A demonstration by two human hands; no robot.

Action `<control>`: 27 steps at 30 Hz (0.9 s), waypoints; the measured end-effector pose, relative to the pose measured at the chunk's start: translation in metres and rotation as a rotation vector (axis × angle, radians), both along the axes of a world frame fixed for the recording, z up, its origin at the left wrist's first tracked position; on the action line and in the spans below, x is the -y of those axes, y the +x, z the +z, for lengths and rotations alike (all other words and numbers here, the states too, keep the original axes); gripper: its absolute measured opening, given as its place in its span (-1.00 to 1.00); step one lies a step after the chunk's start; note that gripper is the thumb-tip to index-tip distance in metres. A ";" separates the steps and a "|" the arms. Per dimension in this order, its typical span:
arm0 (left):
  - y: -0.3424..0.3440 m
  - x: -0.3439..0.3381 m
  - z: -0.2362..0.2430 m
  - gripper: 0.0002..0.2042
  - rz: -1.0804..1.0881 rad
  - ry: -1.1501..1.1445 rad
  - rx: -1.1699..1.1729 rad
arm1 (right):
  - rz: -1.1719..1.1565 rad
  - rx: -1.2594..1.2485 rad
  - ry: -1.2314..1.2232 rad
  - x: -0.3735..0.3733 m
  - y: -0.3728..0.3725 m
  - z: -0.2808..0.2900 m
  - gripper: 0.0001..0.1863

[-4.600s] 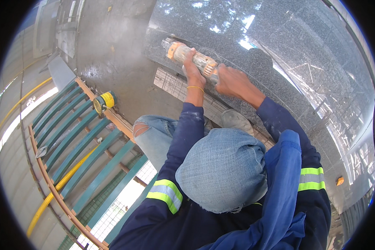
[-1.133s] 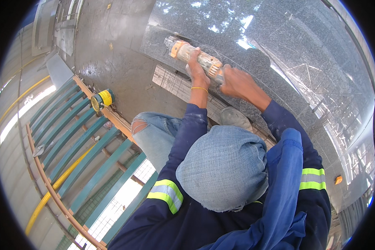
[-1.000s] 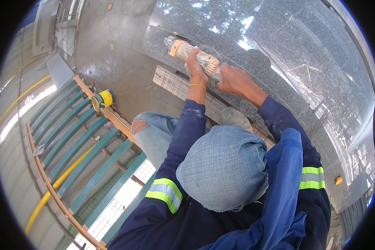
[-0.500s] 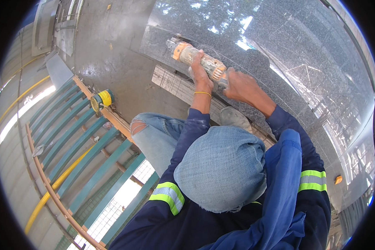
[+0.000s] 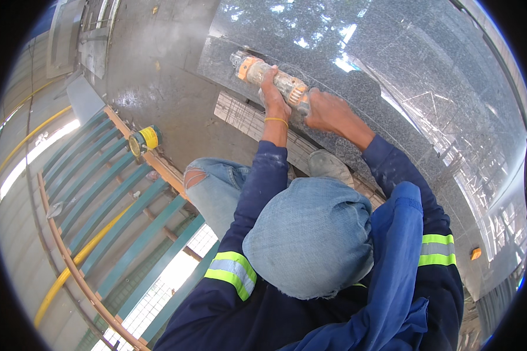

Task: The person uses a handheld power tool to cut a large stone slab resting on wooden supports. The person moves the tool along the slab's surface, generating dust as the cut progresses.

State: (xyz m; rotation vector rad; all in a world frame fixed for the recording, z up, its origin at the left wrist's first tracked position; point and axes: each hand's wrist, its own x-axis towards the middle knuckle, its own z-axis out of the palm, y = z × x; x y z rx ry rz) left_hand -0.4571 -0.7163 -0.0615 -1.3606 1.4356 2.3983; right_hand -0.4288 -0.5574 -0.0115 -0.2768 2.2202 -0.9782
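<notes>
An orange and grey angle grinder (image 5: 282, 85), coated in pale dust, lies across the edge zone of a dark speckled stone slab (image 5: 357, 108). My left hand (image 5: 273, 98) wraps its middle, thumb over the top, with a thin yellow band at the wrist. Around the rear end of the grinder my right hand (image 5: 329, 112) is closed. The tool's head points to the far left, over the slab's left part; its disc cannot be made out. A thin light line runs along the slab near the grinder.
A tin with a yellow label (image 5: 149, 138) lies beside an orange-brown rail (image 5: 170, 172) of a slatted green frame (image 5: 120, 219) at left. A light board (image 5: 240, 111) lies along the slab's near edge. A small orange object (image 5: 475, 253) rests far right. Yellow hose (image 5: 88, 248) runs behind the slats.
Both my hands and the grinder have shifted slightly to the left along the slab. My grip on the tool stays the same.
</notes>
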 end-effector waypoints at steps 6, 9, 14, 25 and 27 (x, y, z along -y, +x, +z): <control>0.010 -0.006 0.007 -0.61 0.002 0.032 -0.010 | 0.023 0.013 0.007 -0.008 0.006 0.012 -0.68; 0.011 -0.012 0.015 -0.60 0.013 0.012 -0.009 | 0.022 0.004 0.024 -0.010 0.009 0.011 -0.68; 0.011 -0.018 0.019 -0.58 0.038 -0.008 -0.018 | -0.005 0.006 0.000 -0.010 0.009 0.013 -0.71; -0.001 0.001 0.001 -0.66 -0.009 0.024 0.000 | -0.010 0.000 -0.016 0.002 0.001 -0.009 -0.62; 0.001 0.000 0.001 -0.66 -0.016 0.048 -0.025 | -0.005 -0.029 -0.001 0.001 0.003 -0.008 -0.67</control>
